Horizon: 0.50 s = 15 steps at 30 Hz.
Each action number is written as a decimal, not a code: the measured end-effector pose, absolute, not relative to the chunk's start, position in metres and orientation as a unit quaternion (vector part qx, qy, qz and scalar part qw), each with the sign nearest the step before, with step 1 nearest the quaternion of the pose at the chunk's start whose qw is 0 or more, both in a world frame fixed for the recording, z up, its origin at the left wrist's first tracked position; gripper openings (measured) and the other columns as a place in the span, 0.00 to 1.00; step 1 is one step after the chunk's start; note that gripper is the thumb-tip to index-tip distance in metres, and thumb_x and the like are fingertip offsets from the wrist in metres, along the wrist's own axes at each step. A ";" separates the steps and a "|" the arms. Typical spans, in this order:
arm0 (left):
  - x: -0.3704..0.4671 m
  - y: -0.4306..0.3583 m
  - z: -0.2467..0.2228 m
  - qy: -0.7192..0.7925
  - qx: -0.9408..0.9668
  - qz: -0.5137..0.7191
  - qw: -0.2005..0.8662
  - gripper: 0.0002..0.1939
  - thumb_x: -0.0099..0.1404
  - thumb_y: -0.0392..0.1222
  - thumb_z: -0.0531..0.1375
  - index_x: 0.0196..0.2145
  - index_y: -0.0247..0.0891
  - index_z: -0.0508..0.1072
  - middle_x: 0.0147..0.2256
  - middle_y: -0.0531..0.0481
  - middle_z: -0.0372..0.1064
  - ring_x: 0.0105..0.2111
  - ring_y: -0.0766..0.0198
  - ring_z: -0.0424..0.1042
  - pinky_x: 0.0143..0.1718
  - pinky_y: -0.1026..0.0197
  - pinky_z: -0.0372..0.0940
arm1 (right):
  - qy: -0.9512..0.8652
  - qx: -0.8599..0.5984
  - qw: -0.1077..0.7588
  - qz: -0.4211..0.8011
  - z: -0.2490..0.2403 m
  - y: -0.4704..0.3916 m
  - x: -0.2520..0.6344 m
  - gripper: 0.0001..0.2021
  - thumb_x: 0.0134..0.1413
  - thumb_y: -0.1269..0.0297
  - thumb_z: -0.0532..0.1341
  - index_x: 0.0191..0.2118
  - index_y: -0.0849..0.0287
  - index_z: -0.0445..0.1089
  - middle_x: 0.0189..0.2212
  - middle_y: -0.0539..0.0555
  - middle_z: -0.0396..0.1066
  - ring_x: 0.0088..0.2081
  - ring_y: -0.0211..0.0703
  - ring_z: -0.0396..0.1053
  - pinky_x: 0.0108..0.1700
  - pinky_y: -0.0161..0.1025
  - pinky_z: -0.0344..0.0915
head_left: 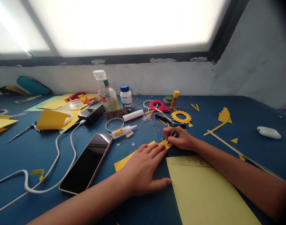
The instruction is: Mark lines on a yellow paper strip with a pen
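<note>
My left hand (145, 167) lies flat with its fingers spread, pressing on a strip of yellow paper (125, 161) on the blue table. Just beyond its fingertips, my right hand (178, 137) is closed around a blue compass-like tool (173, 130), its point down near a small cut yellow piece (165, 143). The tool is partly hidden by the fingers. A pale yellow sheet (204, 190) lies below the right forearm, its top left corner near my left thumb.
A phone (88, 164), a glue bottle (120, 132), a glass bottle (106, 93) and a power bank (92, 112) with white cables stand or lie left. Behind are a glue stick (175, 100), yellow ring (188, 118) and red ring (154, 103). A white case (268, 132) lies right.
</note>
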<state>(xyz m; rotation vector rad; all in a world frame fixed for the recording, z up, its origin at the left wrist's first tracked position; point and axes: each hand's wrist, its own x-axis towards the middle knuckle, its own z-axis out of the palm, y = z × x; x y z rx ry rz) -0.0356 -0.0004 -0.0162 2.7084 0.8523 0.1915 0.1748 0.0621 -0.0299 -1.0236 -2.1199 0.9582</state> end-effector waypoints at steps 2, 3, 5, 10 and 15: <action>-0.035 0.000 -0.017 0.298 0.941 0.067 0.146 0.39 0.62 0.64 0.50 0.63 0.36 0.51 0.61 0.41 0.53 0.61 0.47 0.50 0.60 0.46 0.45 | -0.800 -0.381 0.286 0.364 -0.030 0.061 0.175 0.05 0.40 0.71 0.51 0.19 0.57 0.53 0.17 0.44 0.49 0.22 0.34 0.48 0.23 0.34 0.47; -0.035 0.000 -0.017 0.298 0.941 0.067 0.146 0.39 0.62 0.64 0.50 0.63 0.36 0.51 0.61 0.41 0.52 0.61 0.47 0.50 0.60 0.46 0.45 | -0.800 -0.380 0.283 0.366 -0.030 0.061 0.174 0.05 0.40 0.71 0.51 0.19 0.57 0.53 0.17 0.44 0.49 0.22 0.34 0.48 0.23 0.34 0.46; -0.035 0.000 -0.017 0.297 0.941 0.068 0.146 0.39 0.62 0.64 0.49 0.63 0.36 0.51 0.62 0.41 0.52 0.61 0.47 0.50 0.60 0.45 0.45 | -0.799 -0.379 0.281 0.371 -0.029 0.061 0.174 0.05 0.40 0.71 0.51 0.19 0.58 0.53 0.17 0.44 0.49 0.22 0.33 0.48 0.23 0.34 0.46; -0.036 -0.001 -0.017 0.290 0.943 0.073 0.145 0.38 0.63 0.63 0.49 0.63 0.35 0.51 0.61 0.41 0.52 0.61 0.48 0.50 0.59 0.45 0.46 | -0.786 -0.386 0.300 0.379 -0.031 0.063 0.174 0.06 0.40 0.71 0.52 0.19 0.58 0.53 0.16 0.44 0.49 0.22 0.34 0.48 0.23 0.34 0.46; -0.036 -0.001 -0.016 0.291 0.944 0.073 0.141 0.36 0.64 0.60 0.50 0.62 0.34 0.54 0.62 0.40 0.51 0.61 0.49 0.51 0.59 0.45 0.47 | -0.759 -0.393 0.346 0.387 -0.034 0.071 0.177 0.05 0.39 0.69 0.51 0.19 0.57 0.53 0.17 0.45 0.52 0.22 0.35 0.50 0.24 0.35 0.47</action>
